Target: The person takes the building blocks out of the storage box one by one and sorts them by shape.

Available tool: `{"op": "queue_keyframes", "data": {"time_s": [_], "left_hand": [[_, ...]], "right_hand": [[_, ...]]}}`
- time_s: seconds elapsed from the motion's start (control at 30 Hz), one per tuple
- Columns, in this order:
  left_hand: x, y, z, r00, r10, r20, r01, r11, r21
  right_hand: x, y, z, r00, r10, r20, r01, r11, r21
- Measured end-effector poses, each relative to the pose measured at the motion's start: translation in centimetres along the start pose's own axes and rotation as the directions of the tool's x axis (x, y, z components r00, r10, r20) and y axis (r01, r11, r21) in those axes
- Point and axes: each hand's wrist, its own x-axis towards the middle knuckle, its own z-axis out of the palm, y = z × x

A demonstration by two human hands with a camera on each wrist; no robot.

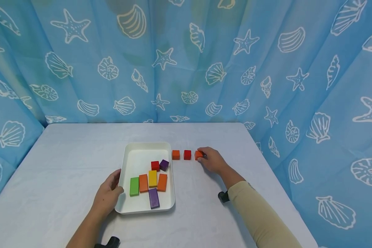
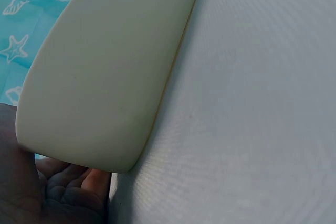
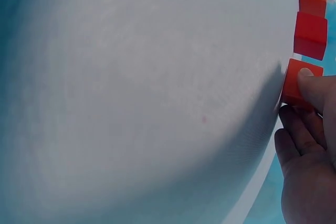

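Observation:
A white tray (image 1: 139,151) lies on the table with its left rim in my left hand (image 1: 106,194), the thumb over the edge and the fingers along the outer side. Inside it are a green block (image 1: 134,186), two orange blocks (image 1: 143,183), a yellow block (image 1: 153,178), a purple block (image 1: 154,198), a red cube (image 1: 155,166) and a purple cube (image 1: 164,165). To the right of the tray, my right hand (image 1: 214,161) pinches an orange cube (image 3: 293,82) between thumb and fingers. This cube ends a row with a red cube (image 1: 187,155) and another orange cube (image 1: 175,155).
A white cloth covers the table (image 1: 80,144). Blue curtains (image 1: 179,79) with shell and starfish prints hang behind it and along both sides. A black wrist strap piece (image 1: 223,197) shows at the right sleeve, another (image 1: 111,242) under the left wrist.

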Motion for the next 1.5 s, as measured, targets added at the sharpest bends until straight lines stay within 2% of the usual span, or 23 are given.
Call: {"op": "queue_keyframes", "data": {"time_s": [0.43,0.73,1.0,1.2,1.4,1.5], "left_hand": [[0.0,-0.2,0.0,1.0,0.001,0.001,-0.001,1.0,0.001],[0.0,-0.2,0.0,1.0,0.0,-0.002,0.0,1.0,-0.003],[0.1,-0.4,0.0,1.0,0.008,-0.003,-0.008,1.0,-0.002],[0.1,-0.2,0.0,1.0,-0.002,-0.006,0.002,1.0,0.005],[0.2,-0.2,0.0,1.0,0.002,-0.004,-0.002,1.0,0.013],[0.1,-0.2,0.0,1.0,0.001,-0.008,-0.001,1.0,0.009]], "right_hand": [[0.1,-0.7,0.0,1.0,0.025,-0.017,-0.025,0.999,0.037],[0.2,-2.9,0.0,0.999,-0.021,-0.027,0.022,0.999,0.046],[0.5,-5.9,0.7,0.996,-0.085,-0.022,0.086,0.995,0.041],[0.2,-8.9,1.2,0.987,-0.157,0.02,0.156,0.987,0.044],[-0.2,-12.1,2.4,0.976,-0.187,0.11,0.185,0.982,0.03],[-0.3,-13.2,3.3,0.963,-0.216,0.16,0.218,0.976,0.005]]}}
